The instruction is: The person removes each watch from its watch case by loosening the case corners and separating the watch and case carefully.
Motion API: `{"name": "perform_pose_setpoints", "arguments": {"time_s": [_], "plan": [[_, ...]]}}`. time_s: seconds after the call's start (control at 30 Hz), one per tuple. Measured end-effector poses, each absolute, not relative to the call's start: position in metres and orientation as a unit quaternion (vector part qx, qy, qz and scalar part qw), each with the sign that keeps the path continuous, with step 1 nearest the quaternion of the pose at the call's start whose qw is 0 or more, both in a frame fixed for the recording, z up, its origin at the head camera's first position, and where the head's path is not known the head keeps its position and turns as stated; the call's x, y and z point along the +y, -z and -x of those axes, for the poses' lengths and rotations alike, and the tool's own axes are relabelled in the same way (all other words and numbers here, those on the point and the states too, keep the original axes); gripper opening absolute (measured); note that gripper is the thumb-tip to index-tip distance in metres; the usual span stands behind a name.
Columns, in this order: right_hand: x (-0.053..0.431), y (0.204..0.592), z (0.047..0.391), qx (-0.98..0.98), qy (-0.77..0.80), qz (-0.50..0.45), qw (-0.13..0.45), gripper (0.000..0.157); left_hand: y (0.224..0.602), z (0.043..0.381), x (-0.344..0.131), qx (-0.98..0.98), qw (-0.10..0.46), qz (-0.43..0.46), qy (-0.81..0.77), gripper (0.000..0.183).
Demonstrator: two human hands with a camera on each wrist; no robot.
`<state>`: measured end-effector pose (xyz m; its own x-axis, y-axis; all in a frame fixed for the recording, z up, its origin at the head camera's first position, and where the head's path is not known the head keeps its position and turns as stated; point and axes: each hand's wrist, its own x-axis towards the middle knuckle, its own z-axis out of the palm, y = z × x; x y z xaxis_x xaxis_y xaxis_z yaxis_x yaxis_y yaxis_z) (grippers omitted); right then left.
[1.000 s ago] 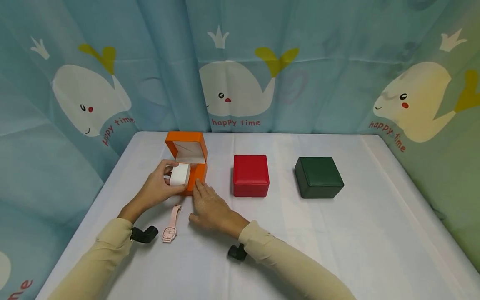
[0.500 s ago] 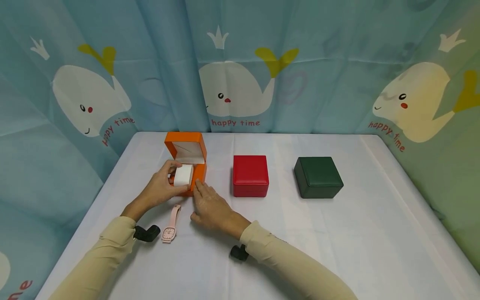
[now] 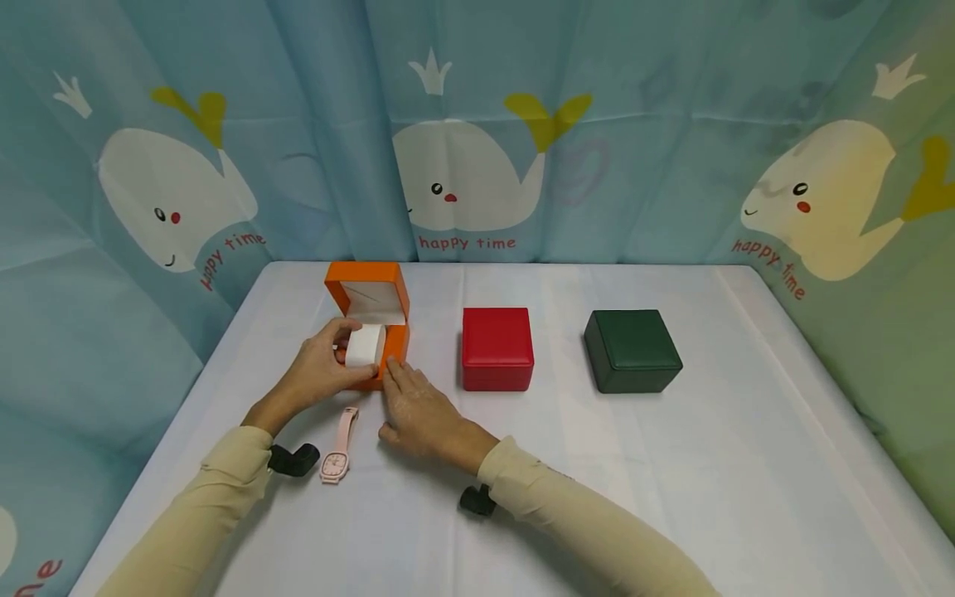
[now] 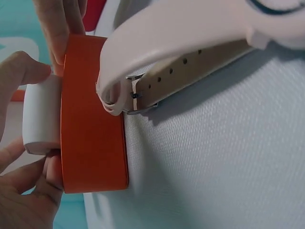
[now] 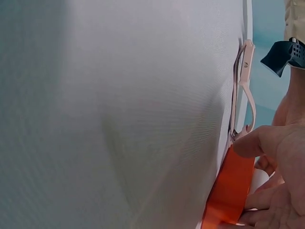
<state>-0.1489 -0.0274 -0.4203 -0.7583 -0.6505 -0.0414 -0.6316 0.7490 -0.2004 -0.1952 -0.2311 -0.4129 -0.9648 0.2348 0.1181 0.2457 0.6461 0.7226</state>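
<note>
Near the table's far-left corner [image 3: 287, 280], the left hand [image 3: 317, 366] pinched the white watch cushion [image 3: 365, 345]—right hand [image 3: 427, 417], fingers together, touched the orange watch box [image 3: 398, 340]—uneven pressure risked tipping it.

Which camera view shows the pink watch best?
The head view: the whole pink watch shows, dial included. The left wrist view shows strap and buckle closely but crops the dial; the right wrist view shows it only side-on.

The curtain [image 3: 656, 191] reads "happy time" [image 3: 467, 244] in red beside three whales [image 3: 485, 178], with a cut-off word [image 3: 39, 578] lower left.
</note>
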Motion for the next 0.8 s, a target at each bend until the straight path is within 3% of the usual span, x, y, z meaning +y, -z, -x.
{"name": "perform_pose_setpoints", "arguments": {"time_s": [0.8], "plan": [[-0.0295, 0.4219, 0.1475, 0.933, 0.103, 0.339, 0.059, 0.080, 0.4136, 0.2011, -0.2328, -0.926, 0.016, 0.159, 0.341, 0.068]]}}
